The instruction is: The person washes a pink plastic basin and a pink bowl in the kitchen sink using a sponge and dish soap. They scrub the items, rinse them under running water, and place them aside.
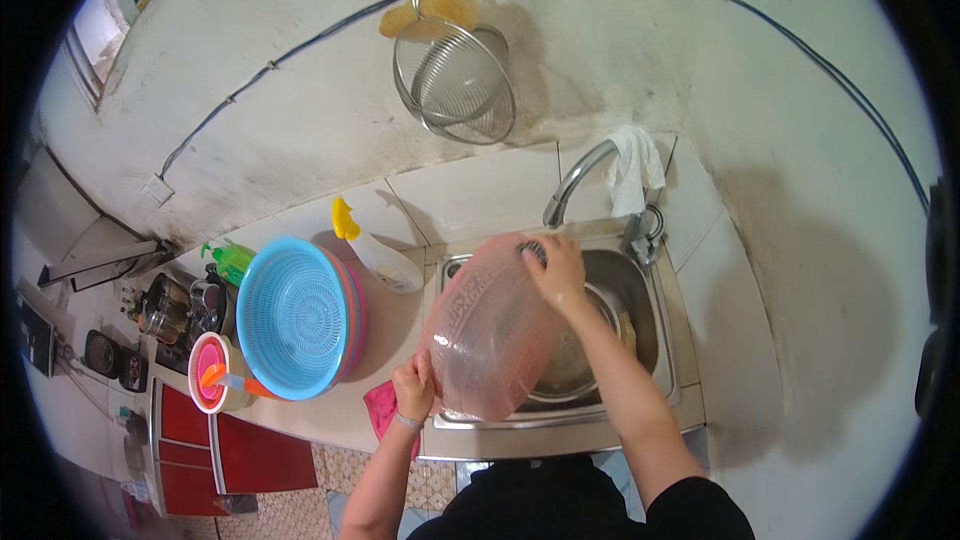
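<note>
A translucent pink plastic basin (487, 330) is tilted on its side over the stainless steel sink (646, 300). My left hand (414, 387) grips its rim at the lower left. With my right hand (556, 270) I hold a dark scouring pad (533, 250), which looks like steel wool, against the basin's upper outer surface. The wall of the basin looks wet and glossy. Behind it, partly hidden, a round metal vessel (570, 382) sits in the sink. Something yellowish, too hidden to name, lies at that vessel's right side.
A curved faucet (576, 178) draped with a white cloth (634, 165) rises behind the sink. On the counter's left stand a white spray bottle (388, 262), stacked colanders with a blue one (294, 319) foremost, and a cream bucket (238, 397). Wire strainers (454, 82) hang above. A pink cloth (381, 406) overhangs the front edge.
</note>
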`<state>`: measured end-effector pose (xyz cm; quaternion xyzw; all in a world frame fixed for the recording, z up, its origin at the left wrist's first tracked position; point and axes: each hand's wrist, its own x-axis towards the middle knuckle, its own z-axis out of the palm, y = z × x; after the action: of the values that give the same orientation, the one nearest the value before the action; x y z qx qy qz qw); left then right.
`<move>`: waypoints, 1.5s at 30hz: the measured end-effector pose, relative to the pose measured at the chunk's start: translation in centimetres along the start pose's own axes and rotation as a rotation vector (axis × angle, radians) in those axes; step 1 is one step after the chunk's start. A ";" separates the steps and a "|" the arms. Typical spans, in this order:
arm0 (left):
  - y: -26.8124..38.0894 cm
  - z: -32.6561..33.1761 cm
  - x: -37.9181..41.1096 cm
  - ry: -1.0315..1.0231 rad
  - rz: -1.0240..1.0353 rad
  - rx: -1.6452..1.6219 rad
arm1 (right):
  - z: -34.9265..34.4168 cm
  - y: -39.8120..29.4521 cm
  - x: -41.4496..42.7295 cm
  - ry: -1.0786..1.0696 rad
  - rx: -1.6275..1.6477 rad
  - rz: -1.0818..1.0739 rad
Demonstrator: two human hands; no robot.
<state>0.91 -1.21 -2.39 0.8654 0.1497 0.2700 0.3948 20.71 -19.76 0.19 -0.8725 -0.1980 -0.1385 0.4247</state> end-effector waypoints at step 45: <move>5.3 0.2 3.9 -0.301 -0.063 0.075 | -1.5 -3.8 -2.0 -0.029 0.225 -0.239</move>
<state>4.44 -2.91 2.95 0.9050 0.1261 0.1191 0.3885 17.09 -19.21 2.91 -0.7914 -0.3210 -0.1522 0.4974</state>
